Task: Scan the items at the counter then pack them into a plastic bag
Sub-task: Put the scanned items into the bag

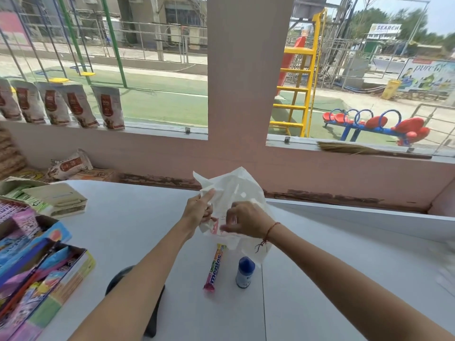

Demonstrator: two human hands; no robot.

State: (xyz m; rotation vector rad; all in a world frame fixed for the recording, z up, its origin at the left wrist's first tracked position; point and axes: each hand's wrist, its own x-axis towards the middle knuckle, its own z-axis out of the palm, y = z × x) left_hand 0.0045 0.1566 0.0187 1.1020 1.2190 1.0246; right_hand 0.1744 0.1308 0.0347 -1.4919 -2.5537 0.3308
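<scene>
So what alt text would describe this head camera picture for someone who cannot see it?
Both hands, left hand and right hand, hold up a white plastic bag over a white counter. A Mentos roll and a small blue-capped bottle wait below.

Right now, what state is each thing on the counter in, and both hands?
Plastic bag: crumpled, lifted off the counter, held by both hands.
Mentos roll: lying flat on the counter, not bagged.
Blue-capped bottle: upright, capped, not bagged.
Left hand: gripping the bag's edge.
Right hand: pinching the bag.
Candy display boxes: open, stocked.
</scene>
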